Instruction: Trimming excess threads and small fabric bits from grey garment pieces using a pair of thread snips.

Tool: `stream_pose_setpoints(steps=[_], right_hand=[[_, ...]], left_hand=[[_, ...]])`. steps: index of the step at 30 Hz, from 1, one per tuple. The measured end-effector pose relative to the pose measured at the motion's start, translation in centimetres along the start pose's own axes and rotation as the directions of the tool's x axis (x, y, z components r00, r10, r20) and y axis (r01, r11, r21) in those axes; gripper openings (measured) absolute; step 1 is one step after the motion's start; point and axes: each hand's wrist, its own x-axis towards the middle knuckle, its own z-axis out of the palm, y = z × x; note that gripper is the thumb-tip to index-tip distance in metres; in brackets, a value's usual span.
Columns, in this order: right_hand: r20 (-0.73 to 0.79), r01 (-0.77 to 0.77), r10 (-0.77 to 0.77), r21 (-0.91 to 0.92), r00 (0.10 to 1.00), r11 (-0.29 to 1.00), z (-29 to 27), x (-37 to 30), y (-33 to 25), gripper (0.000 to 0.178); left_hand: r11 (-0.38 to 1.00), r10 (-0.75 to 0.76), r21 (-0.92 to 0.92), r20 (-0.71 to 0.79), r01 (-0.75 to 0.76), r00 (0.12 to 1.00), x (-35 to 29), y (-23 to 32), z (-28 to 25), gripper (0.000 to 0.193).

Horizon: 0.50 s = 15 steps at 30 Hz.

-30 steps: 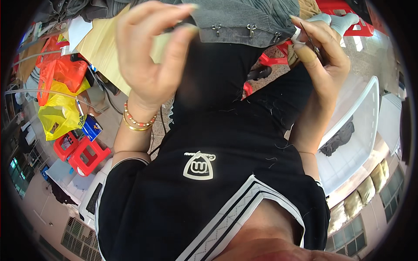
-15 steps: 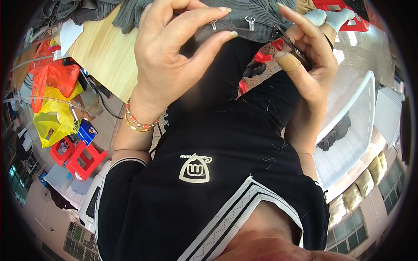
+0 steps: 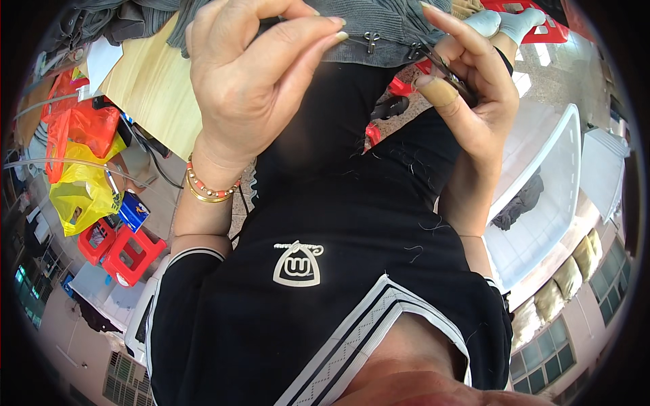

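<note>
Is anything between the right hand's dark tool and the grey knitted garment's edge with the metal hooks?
Nothing visible. The right hand holds the small dark tool right at the edge of the grey knitted garment, beside a metal hook. The left hand pinches the same edge further left, clear of the tool.

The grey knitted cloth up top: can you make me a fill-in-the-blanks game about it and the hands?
1. The left hand pinches the edge of a ____ knitted garment.
2. On the left wrist sit bead and gold ____.
3. The right hand holds a small dark tool; the tip of its thumb is wrapped in a tan ____.
4. Beside the wooden table hangs a ____ plastic bag under an orange one.

Missing words: grey; bracelets; bandage; yellow
</note>
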Motion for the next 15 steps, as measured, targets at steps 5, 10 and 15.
stream_pose_setpoints(steps=[5,10,15], right_hand=[[0.034,0.174,-0.172,-0.046,0.984,0.984,-0.4,0.6,1.4,0.06],[0.065,0.327,-0.322,-0.117,0.945,0.938,-0.3,0.6,1.6,0.051],[0.291,0.559,-0.479,-0.36,0.828,0.747,0.1,2.0,0.1,0.037]], left_hand=[[0.918,-0.172,-0.347,0.09,0.193,0.981,-0.5,0.1,0.2,0.007],[0.707,-0.332,-0.606,0.172,0.365,0.928,-2.0,-0.1,0.2,0.01],[0.412,-0.45,-0.808,0.222,0.422,0.865,-2.8,0.1,0.3,0.014]])
